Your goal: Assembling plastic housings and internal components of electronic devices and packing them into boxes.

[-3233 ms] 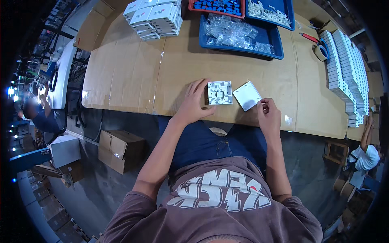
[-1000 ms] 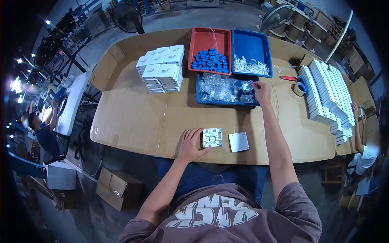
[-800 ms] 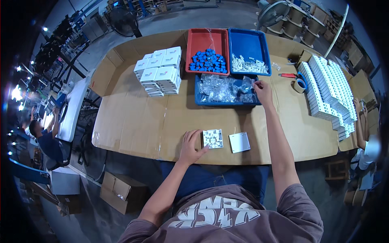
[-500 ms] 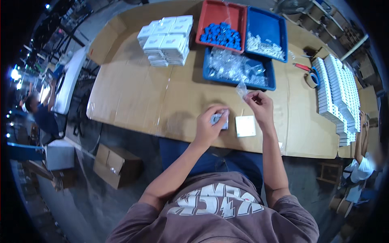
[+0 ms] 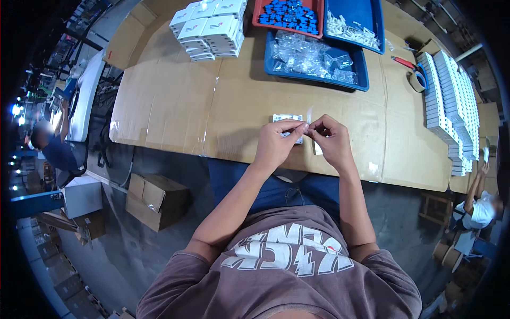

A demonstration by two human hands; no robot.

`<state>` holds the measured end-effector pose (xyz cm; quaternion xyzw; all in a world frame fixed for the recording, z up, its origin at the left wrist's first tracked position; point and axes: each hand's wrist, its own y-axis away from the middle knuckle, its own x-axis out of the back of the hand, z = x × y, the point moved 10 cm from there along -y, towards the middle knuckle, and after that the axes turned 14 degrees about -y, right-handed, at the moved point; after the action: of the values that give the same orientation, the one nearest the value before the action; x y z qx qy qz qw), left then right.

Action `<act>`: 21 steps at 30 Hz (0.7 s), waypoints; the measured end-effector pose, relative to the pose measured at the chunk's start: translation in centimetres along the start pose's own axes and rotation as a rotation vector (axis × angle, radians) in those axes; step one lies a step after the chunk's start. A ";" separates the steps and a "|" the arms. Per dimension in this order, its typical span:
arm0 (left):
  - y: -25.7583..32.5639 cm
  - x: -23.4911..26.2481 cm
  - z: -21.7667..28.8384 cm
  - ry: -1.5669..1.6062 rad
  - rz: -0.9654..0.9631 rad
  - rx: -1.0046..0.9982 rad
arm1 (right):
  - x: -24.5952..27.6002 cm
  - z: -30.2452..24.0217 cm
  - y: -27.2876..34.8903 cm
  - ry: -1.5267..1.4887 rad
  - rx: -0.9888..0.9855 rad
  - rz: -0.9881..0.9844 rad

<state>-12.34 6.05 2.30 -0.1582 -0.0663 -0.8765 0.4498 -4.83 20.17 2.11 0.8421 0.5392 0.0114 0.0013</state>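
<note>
My two hands meet over the cardboard-covered table [image 5: 239, 106], fingertips nearly touching. Between the pinched fingers of my right hand [image 5: 333, 139] a small clear plastic bag [image 5: 309, 115] stands up. My left hand [image 5: 277, 142] is closed too, its thumb and forefinger at the bag's lower part; anything small inside is hidden by the fingers. Beneath the left hand lies a flat white piece with dark print [image 5: 287, 117], partly covered. A flat white square item [image 5: 317, 149] peeks out from under my right hand.
Ahead sit a red tray [image 5: 257, 20] of blue parts, a blue tray [image 5: 381, 32] of white pieces and another blue tray [image 5: 365, 80] of clear bags. White boxes [image 5: 210, 29] stand stacked far left, more boxes [image 5: 438, 101] right, near a tape roll [image 5: 416, 81]. Co-workers sit either side.
My right hand has brought the clear bag left and nearer to me, over the white square. My left hand has risen off the printed piece to meet it. The view has shifted.
</note>
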 end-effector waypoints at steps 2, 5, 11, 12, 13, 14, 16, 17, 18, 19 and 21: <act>0.2 -0.1 -0.7 0.006 0.000 -0.027 | -0.1 0.2 0.1 -0.005 -0.050 -0.017; 0.4 0.1 -1.2 -0.041 0.003 -0.029 | -0.5 0.2 0.0 0.055 -0.021 -0.059; 0.5 0.6 -0.3 -0.280 0.096 -0.204 | -0.4 1.3 0.3 0.049 -0.166 -0.022; 0.6 0.6 -0.3 -0.318 0.113 -0.187 | -0.2 0.9 0.3 0.115 -0.121 0.011; 0.7 0.7 -0.2 -0.357 0.130 -0.169 | -0.1 0.5 0.4 0.181 -0.076 0.044; 0.7 0.5 0.0 -0.356 0.128 -0.169 | -0.4 0.6 0.5 0.181 -0.078 0.046; 0.8 0.1 -0.4 -0.397 0.116 -0.094 | -0.6 -0.9 0.9 0.287 0.072 0.156; 0.9 -0.1 -0.2 -0.396 0.114 -0.094 | -0.8 -1.6 1.2 0.294 0.171 0.188; 0.9 0.0 0.0 -0.382 0.137 -0.087 | -1.0 -1.2 1.1 0.294 0.170 0.189; 1.0 0.2 0.2 -0.368 0.160 -0.080 | -1.0 -1.4 1.2 0.282 0.233 0.218; 1.2 0.5 0.6 -0.317 0.214 -0.089 | -1.0 -1.7 1.3 0.258 0.270 0.242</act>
<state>-11.49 5.06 3.02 -0.3200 -0.0805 -0.7900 0.5168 -4.12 18.67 3.76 0.8848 0.4266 0.0469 -0.1816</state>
